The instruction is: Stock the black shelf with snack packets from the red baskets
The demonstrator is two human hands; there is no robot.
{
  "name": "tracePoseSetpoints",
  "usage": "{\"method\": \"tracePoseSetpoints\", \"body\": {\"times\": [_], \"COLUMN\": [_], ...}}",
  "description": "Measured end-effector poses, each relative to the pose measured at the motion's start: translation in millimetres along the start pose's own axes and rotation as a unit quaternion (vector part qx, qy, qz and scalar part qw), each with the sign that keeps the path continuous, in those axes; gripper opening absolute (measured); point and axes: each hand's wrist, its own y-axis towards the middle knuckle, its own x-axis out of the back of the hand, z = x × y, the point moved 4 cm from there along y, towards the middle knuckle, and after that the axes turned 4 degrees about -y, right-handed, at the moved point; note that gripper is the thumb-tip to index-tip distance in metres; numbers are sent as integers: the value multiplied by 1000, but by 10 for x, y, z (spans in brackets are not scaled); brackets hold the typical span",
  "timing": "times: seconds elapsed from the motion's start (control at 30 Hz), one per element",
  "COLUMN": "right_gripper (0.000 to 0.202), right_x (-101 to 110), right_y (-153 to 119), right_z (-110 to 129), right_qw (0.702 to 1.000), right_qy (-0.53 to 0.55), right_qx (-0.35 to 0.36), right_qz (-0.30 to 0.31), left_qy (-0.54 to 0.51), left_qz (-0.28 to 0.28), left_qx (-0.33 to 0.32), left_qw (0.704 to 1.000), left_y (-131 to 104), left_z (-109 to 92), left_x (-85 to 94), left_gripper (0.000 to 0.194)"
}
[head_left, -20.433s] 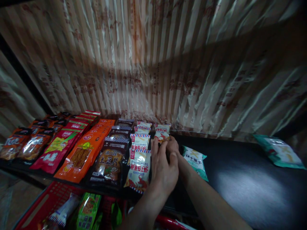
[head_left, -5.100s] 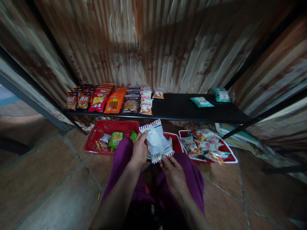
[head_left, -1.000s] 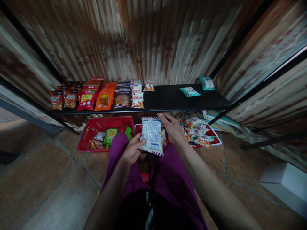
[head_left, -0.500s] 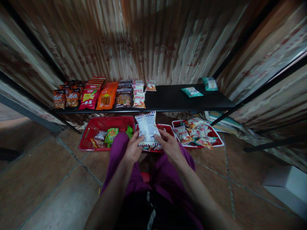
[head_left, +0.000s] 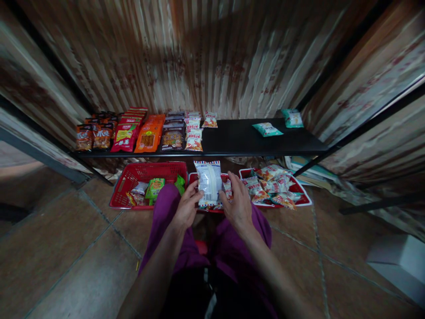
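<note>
A white snack bag (head_left: 210, 182) with striped ends is upright above the middle red basket (head_left: 193, 177), its printed back toward me. My left hand (head_left: 187, 207) pinches the bag's left edge between thumb and fingers. At its right side my right hand (head_left: 236, 201) has its fingers apart, the thumb close to the bag's lower right edge. Similar white and red bags (head_left: 193, 139) stand in a column on the black shelf (head_left: 232, 137), with one single bag (head_left: 210, 119) just right of them at the back.
Brown, orange, red and black packs (head_left: 149, 134) fill the shelf's left. Two teal bags (head_left: 267, 129) lie on its right. A left red basket (head_left: 152, 167) holds green packs; a right basket (head_left: 307, 201) holds several white bags. A white box (head_left: 398, 261) is on the floor.
The bag has turned more upright between my hands. My right hand has let go of its right edge and opened, moving slightly right.
</note>
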Motion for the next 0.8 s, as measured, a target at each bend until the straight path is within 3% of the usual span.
{"method": "tracePoseSetpoints", "body": {"times": [0.1,0.2,0.4,0.5,0.6,0.7,0.8], "right_gripper": [48,43,34,37,45,61,61], "right_x": [5,-10,-24,-49,-94,-141,-179], "right_y": [-22,-33,-33,-55,-79,-103,-143], "right_z": [121,140,46,8,17,-12,-98], "right_qw": [995,995,994,969,948,944,932], "right_qy": [-56,-41,95,209,264,260,278], "right_qx": [87,92,-19,-101,-130,-162,-216], "right_qz": [-3,-5,43,88,123,120,87], "left_qy": [9,16,51,93,158,204,205], "left_qz": [16,29,29,35,37,34,43], "left_qx": [-20,-35,-64,-72,-102,-143,-126], "left_qw": [1000,999,996,992,981,968,970], "left_y": [-15,-30,-47,-52,-63,-84,-95], "left_z": [-8,-8,-19,-15,-21,-39,-16], "left_x": [-37,-69,-67,-51,-49,-77,-119], "left_gripper": [54,53,46,45,39,30,29]}}
